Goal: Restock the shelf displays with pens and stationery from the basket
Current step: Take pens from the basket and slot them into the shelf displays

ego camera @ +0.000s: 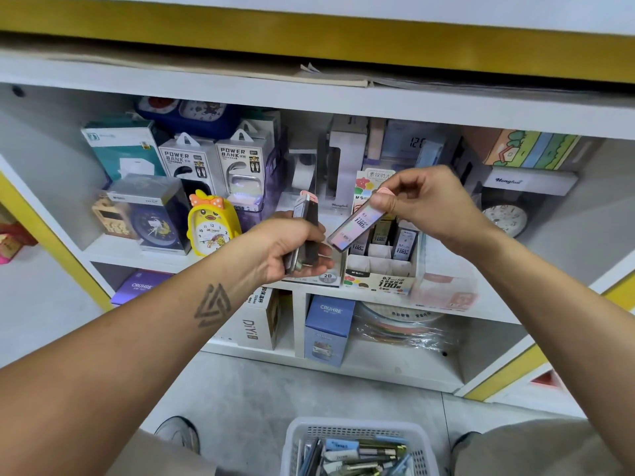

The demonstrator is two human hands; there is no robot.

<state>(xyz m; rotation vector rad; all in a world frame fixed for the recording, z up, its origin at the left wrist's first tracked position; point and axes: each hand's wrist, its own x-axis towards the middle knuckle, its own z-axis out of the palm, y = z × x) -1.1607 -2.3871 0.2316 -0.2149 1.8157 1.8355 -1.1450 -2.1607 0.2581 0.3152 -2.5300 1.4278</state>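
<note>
- The left hand (292, 247) is gripping a small stack of lead refill cases (304, 231), with the fingers curled around them; the cases are standing nearly upright, pink caps on top.
- The right hand (426, 204) is pinching one single refill case (357, 223) by its pink cap, between thumb and fingers. This case is hanging tilted, its lower end pointing down to the left.
- The single case is hovering just above the display box (381, 269), which is sitting on the middle shelf (113, 250) and has small white compartments; a few similar cases are already standing in the back compartments.
- The two hands are near each other but are not touching.
- On the same shelf, to the left, a yellow duck clock (211, 225) is standing, with two power bank boxes (213, 163) behind it.
- On the floor, below the arms, the white basket (357, 431) is holding more pens and stationery.
</note>
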